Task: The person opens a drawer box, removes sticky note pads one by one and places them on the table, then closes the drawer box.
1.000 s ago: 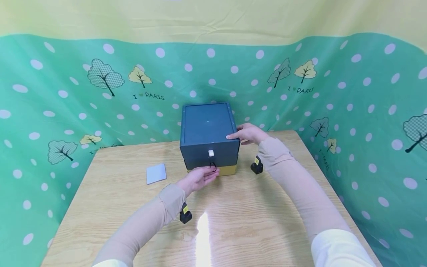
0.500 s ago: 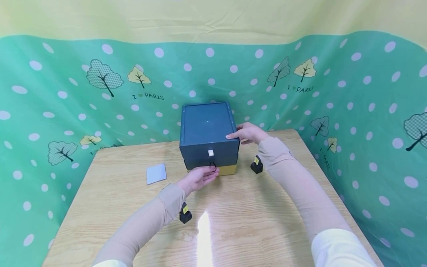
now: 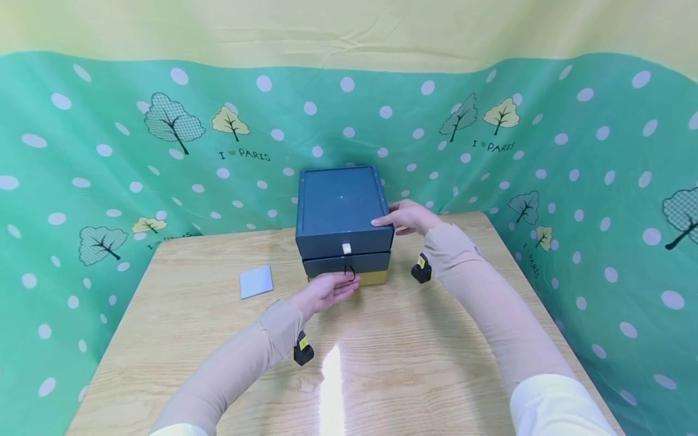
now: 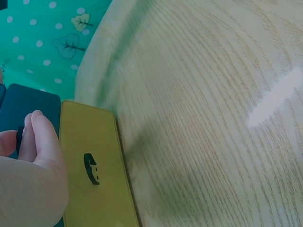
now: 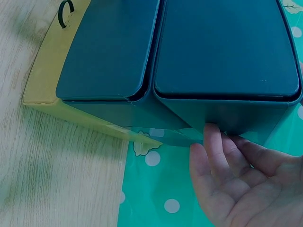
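The left hand (image 3: 324, 292) pinches in its fingers the black loop handle (image 4: 19, 140) of the dark-blue middle drawer (image 3: 331, 265), whose wide front runs crosswise just beyond, while the right hand (image 3: 411, 217), farther from the handle, rests spread fingers along the boxy dark-blue top unit (image 3: 342, 203) on its right side.

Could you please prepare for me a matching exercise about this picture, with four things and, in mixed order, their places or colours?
1. Left hand
2. Right hand
3. Lowest drawer
4. Flat square thing

A. Yellow
B. Touching the top box
C. On the table, left of the stack
D. At the black handle of the middle drawer

Pairs: 1-D, 2-B, 3-A, 4-C
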`<state>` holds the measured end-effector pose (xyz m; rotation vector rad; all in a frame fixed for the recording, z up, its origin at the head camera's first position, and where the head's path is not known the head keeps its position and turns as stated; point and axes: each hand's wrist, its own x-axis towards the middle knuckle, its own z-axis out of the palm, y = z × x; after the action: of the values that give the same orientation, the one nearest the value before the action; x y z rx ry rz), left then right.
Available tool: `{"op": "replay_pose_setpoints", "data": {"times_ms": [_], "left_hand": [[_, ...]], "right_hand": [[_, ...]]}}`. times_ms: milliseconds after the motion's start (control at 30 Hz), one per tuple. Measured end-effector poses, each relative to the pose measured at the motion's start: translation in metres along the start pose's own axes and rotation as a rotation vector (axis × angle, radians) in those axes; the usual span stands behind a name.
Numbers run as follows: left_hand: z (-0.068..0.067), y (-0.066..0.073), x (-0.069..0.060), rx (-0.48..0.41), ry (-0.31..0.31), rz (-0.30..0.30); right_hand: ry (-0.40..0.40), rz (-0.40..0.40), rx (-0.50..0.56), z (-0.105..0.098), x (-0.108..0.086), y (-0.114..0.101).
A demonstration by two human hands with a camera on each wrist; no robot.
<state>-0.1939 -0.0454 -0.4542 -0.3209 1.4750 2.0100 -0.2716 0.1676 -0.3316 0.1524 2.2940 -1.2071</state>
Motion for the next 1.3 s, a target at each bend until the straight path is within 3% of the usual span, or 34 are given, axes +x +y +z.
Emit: {"op": "replay_pose_setpoints", "data": {"times_ms": [300,1133,1300], "left_hand": [[0.002,0.002,-0.004,0.011,-0.024,-0.007],[0.001,-0.012,-0.019,0.039,-0.025,-0.043],[0.0,-0.015,-0.022,0.051,-0.055,-0.049]], "right_hand": [[0.013,-0.014,0.005,-0.003,0.001,-0.001],[0.016,0.005,0.0,0.0,0.003,0.001],[0.007,0.011,0.012,0.001,0.003,0.001]]}}
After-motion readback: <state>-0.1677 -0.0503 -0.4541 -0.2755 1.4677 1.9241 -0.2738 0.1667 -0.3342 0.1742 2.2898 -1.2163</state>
